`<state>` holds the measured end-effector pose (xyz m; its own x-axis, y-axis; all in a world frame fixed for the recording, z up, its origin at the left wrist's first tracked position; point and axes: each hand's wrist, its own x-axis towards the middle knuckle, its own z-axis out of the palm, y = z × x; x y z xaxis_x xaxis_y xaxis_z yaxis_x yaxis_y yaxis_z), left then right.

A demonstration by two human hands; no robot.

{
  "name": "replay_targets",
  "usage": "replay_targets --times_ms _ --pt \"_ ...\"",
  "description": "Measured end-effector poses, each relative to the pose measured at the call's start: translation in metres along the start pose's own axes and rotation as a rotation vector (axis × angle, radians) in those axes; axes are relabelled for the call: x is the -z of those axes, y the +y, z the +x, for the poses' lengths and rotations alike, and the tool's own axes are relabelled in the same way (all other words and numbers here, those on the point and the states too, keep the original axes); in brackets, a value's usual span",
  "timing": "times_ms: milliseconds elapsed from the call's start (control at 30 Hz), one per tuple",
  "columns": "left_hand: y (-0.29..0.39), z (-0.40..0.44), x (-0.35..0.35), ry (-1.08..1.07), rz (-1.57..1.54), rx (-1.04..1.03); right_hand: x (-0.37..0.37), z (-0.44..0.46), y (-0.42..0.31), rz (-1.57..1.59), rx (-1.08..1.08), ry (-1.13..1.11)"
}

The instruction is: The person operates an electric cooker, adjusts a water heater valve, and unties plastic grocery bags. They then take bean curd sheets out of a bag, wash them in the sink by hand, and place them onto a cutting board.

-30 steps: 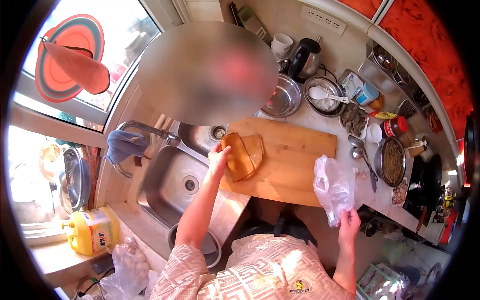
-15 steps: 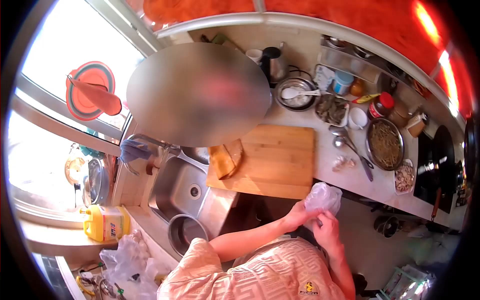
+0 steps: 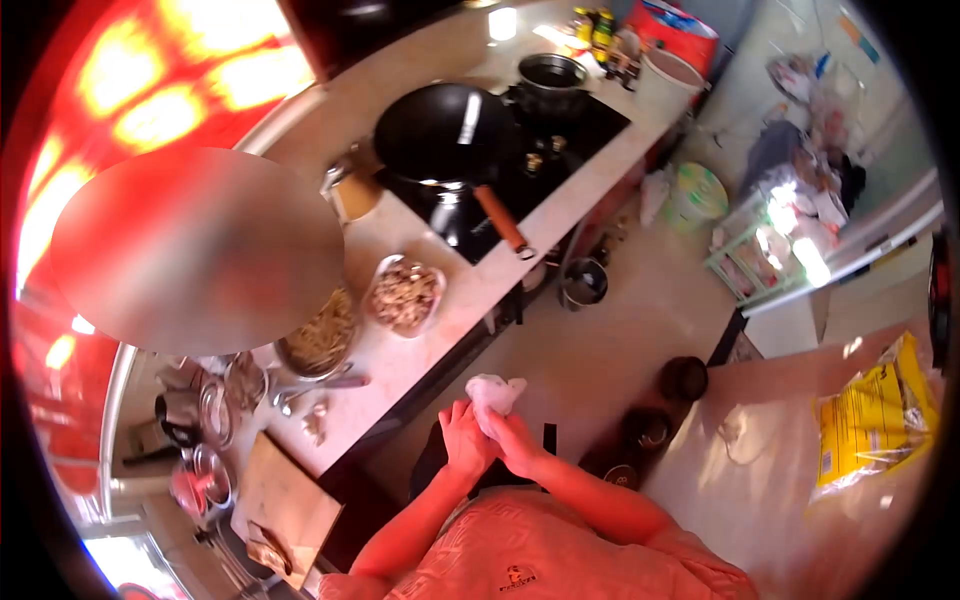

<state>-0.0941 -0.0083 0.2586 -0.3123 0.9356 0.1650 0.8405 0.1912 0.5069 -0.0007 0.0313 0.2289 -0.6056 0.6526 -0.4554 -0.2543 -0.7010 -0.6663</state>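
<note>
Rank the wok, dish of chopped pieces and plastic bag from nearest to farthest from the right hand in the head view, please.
1. Plastic bag, at the right hand.
2. Dish of chopped pieces, on the counter, left.
3. Wok, on the stove ahead.

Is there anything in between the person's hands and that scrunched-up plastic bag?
No, nothing that I can see. The plastic bag is in the right hand, sticking out past the fingers. The left hand is close beside the right one, with nothing visible blocking it either.
</note>
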Motion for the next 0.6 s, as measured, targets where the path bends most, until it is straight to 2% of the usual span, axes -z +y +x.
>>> replay_targets --times_ms 67,133,167,200,233,267,333,400,433,467,500,533,567,600 --pt "0.014 0.023 -0.021 -0.131 -0.015 0.01 0.025 0.019 -0.02 0.035 0.002 0.217" --pt "0.032 0.047 -0.033 -0.251 -0.15 -0.089 0.056 0.036 -0.052 0.13 0.129 0.356" --pt "0.042 0.062 -0.037 -0.292 -0.35 -0.117 0.071 0.042 -0.085 -0.099 0.05 0.498" --pt "0.052 0.077 -0.051 -0.306 -0.376 -0.166 0.097 0.049 -0.095 0.039 0.048 0.512" --pt "0.059 0.087 -0.06 -0.299 -0.329 -0.303 0.122 0.055 -0.104 0.177 0.048 0.53" --pt "0.065 0.103 -0.071 -0.282 -0.28 -0.436 0.141 0.063 -0.106 0.185 0.082 0.561" --pt "0.083 0.15 -0.096 -0.27 -0.197 -0.532 0.165 0.082 -0.129 -0.308 -0.023 0.523" --pt "0.085 0.198 -0.144 -0.267 -0.456 -0.551 0.183 0.101 -0.155 -0.224 -0.047 0.526" --pt "0.085 0.223 -0.175 -0.217 -0.728 -0.562 0.202 0.107 -0.166 -0.148 -0.053 0.347" --pt "0.084 0.227 -0.202 -0.214 -0.757 -0.565 0.22 0.111 -0.183 -0.088 -0.07 0.16" --pt "0.08 0.227 -0.228 -0.187 -0.888 -0.273 0.211 0.111 -0.224 0.286 -0.208 0.171" --pt "0.082 0.24 -0.246 -0.169 -1.002 0.019 0.208 0.116 -0.252 0.271 -0.199 0.179" --pt "0.092 0.259 -0.25 -0.177 -1.011 0.013 0.206 0.119 -0.269 0.135 -0.112 0.266" --pt "0.101 0.275 -0.247 -0.211 -0.992 0.126 0.21 0.124 -0.282 0.006 -0.027 0.352"
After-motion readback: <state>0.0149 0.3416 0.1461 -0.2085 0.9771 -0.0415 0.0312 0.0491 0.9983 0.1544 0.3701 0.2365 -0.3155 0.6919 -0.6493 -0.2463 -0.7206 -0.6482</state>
